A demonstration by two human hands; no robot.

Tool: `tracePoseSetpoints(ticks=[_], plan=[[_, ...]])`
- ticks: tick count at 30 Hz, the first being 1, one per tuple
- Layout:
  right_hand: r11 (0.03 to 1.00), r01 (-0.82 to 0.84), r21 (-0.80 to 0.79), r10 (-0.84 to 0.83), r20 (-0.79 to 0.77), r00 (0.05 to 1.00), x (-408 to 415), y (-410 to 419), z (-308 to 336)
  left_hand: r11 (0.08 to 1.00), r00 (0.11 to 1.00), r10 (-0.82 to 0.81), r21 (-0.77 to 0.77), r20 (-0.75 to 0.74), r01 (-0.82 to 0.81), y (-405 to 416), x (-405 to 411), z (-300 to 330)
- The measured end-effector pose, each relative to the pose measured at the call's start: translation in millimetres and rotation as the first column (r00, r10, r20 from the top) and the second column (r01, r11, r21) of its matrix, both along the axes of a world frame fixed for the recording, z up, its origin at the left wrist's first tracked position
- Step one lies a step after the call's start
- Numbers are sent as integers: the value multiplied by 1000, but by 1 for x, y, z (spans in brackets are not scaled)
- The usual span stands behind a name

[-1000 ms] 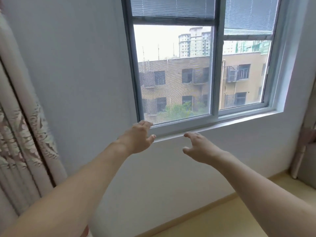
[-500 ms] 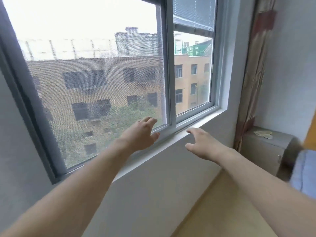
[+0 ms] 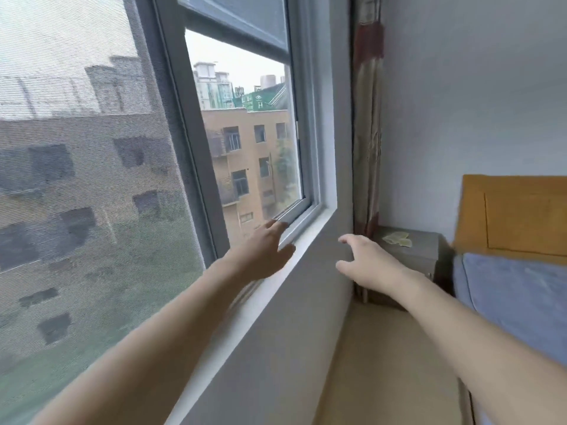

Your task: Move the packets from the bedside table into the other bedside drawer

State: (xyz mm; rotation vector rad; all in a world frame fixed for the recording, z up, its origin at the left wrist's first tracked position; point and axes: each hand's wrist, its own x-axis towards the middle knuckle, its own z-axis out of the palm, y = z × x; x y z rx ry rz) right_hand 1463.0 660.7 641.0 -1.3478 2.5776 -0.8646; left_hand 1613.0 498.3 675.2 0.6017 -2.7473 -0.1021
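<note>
Since the earlier frame the head view has swung right, so the bedside table [image 3: 408, 259] and bed [image 3: 515, 289] now show fuller beside the curtain [image 3: 366, 118]. Both arms reach forward. Left hand [image 3: 264, 253] hangs spread before the window [image 3: 242, 142] sill, holding nothing. Right hand [image 3: 368, 265] is loosely spread too, empty, short of the table. Pale packets [image 3: 396, 238] lie on the tabletop near its back left corner, apart from both hands.

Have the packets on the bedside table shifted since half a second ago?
Cannot tell. The packets lie on the bedside table top beside the curtain, as before, but the camera has swung, so small shifts would not show.
</note>
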Motion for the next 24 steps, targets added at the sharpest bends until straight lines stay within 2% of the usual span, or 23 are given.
tracePoseSetpoints(ticks=[7,13,19,24], plan=[[986,131,108,-137,49,989,-122,-64,-33,987,988,-148,67,32,145,-77,-154,-22],[952,283,116,-290,51,956,-252,-125,-47,959,963,-267,106,30,263,-144,-298,-33],[898,429,101,-434,29,901,-378,-160,-37,940,956,-293,188,22,283,-196,-454,-23],[853,500,146,-516,102,850,-480,-162,-61,904,937,-343,293,67,310,-206,-588,-59]])
